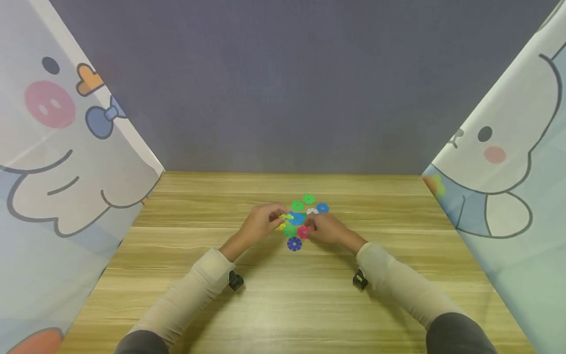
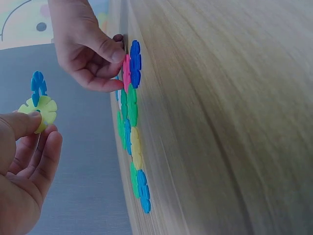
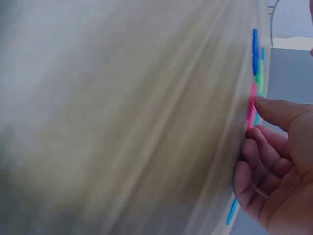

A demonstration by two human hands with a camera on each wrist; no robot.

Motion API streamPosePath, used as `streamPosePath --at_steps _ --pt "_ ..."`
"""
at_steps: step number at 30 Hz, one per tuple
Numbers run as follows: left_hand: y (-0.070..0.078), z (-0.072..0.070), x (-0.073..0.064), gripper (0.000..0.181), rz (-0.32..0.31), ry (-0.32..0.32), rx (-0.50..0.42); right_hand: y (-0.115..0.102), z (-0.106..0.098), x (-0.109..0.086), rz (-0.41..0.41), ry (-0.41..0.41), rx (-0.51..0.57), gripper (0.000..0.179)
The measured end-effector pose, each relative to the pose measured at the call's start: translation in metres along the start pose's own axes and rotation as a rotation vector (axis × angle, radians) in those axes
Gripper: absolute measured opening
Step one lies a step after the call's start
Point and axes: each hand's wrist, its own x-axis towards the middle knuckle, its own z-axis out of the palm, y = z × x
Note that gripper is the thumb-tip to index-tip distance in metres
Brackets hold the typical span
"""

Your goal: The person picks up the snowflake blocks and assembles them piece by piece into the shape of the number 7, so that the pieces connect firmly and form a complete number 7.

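In the head view my left hand (image 1: 260, 222) is at the left side of a group of notched plastic flower discs. It pinches a yellow disc (image 2: 49, 108) between thumb and fingers, raised off the table; a blue disc (image 2: 36, 82) stands slotted edge-on into it. My right hand (image 1: 329, 227) is low at the group's right side. Its thumb and fingertip take a pink disc (image 3: 253, 95) by the edge, right at the tabletop. Near it lie a dark blue disc (image 1: 289, 245) and a green disc (image 1: 287, 233).
Behind the hands lie two more green discs, a blue disc (image 1: 319, 208) and a white disc (image 1: 312, 210), partly covered by the right hand. The wooden table (image 1: 292, 305) meets a grey panel (image 1: 283, 98) at the back. Cartoon-printed sheets (image 1: 79, 162) flank both sides.
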Motion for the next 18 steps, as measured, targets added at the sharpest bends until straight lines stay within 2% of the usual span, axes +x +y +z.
streamPosePath --at_steps 4,12,18 --pt "-0.0003 0.0006 0.0009 0.022 0.008 -0.003 -0.001 0.0013 0.0033 0.0016 -0.021 0.033 -0.029 0.021" --pt "-0.0047 0.0035 0.0017 0.023 0.023 -0.002 -0.018 -0.0010 0.0023 0.0018 -0.003 0.026 -0.033 0.022" --pt "-0.0050 0.0034 0.0015 0.022 0.037 0.001 -0.032 -0.0051 0.0005 0.0006 0.062 0.010 0.033 0.024"
